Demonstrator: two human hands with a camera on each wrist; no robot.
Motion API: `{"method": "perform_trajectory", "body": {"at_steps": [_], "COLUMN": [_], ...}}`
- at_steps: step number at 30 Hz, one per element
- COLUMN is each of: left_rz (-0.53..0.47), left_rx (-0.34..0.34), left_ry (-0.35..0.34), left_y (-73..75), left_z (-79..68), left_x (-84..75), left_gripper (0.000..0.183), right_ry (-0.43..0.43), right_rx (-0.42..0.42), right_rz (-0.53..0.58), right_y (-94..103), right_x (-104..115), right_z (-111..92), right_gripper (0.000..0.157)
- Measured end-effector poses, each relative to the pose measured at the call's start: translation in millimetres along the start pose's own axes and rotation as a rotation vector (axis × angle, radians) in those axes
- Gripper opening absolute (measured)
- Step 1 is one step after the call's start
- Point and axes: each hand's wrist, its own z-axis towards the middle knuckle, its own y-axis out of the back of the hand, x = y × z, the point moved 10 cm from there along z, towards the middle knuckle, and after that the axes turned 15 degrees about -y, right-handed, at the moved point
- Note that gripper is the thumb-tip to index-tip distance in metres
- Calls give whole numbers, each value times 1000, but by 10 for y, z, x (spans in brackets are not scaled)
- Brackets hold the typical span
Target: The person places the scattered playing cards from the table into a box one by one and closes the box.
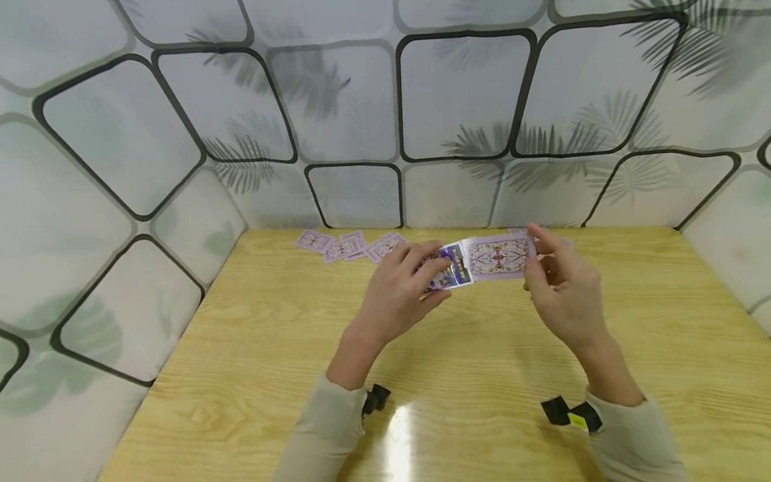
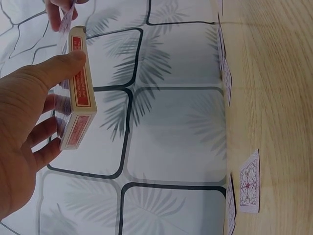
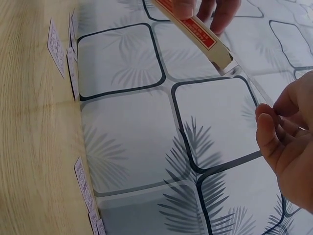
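Observation:
My left hand (image 1: pixel 394 288) grips a playing-card box (image 1: pixel 460 265), thumb on its near narrow side and fingers round the far side. In the left wrist view, the box (image 2: pixel 81 81) shows a red printed panel on a cream edge. A playing card (image 1: pixel 498 256) with an ornate red-and-lilac back extends from the box's right end. Pinching this card's far right edge between thumb and fingers is my right hand (image 1: pixel 566 291). Seen edge-on in the right wrist view, the card is a thin strip running from the box's end (image 3: pixel 222 61). Whether its inner end is still inside cannot be told.
Several face-down cards (image 1: pixel 345 247) lie scattered along the table's back edge at left, some overlapping. More cards (image 1: pixel 518 230) lie behind the right hand, partly hidden. A patterned fabric wall (image 1: pixel 464 100) rises right behind the wooden table (image 1: pixel 470 375).

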Motion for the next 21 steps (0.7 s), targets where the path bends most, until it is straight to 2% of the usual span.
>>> {"method": "perform_trajectory", "body": {"at_steps": [11, 21], "left_rz": [-8, -5], "left_rx": [3, -8], "left_ry": [-7, -11], "left_y": [-22, -13], "left_z": [18, 17], "left_x": [-9, -15], "left_gripper": [47, 48], "right_ry": [-77, -62], "right_rx": [-23, 14], "right_rz": [72, 111], "right_y": [43, -10], "right_x": [-21, 11], "right_z": [3, -1], "right_gripper": [41, 42]}}
